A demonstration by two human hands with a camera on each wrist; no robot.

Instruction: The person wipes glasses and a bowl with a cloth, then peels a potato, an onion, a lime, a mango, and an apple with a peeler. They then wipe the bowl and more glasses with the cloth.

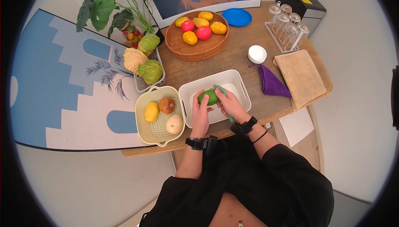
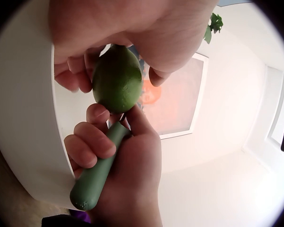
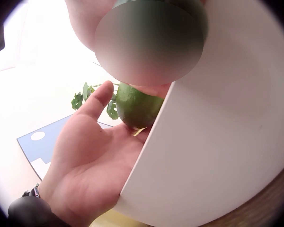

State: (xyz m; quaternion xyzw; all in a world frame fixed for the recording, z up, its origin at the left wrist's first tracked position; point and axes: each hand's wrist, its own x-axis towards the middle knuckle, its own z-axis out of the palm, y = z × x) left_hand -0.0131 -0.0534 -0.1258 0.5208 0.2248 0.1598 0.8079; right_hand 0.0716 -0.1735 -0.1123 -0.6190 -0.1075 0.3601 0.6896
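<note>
Over the white basin (image 1: 197, 121), my left hand (image 1: 200, 109) holds a smooth, oval green fruit (image 1: 208, 97), with the thumb along its near side. In the right wrist view, the palm of the left hand (image 3: 97, 161) faces up below the green fruit (image 3: 137, 106). My right hand (image 1: 233, 105) grips a green-handled tool (image 1: 230, 118), its upper end beside the fruit. The left wrist view shows the right fingers curled round the thick handle (image 2: 92, 182); the tool's working end is mostly hidden behind the fruit (image 2: 117, 80).
Left of the basin, a cream colander (image 1: 141, 126) holds a yellow, a brown and a pale fruit. Behind stand a wicker basket (image 1: 195, 54) of fruit and a crate (image 1: 143, 89) of leafy heads. Rightward are a purple cloth (image 1: 272, 82), white bowls (image 1: 257, 54), a tan cloth (image 1: 301, 79) and glasses (image 1: 282, 19).
</note>
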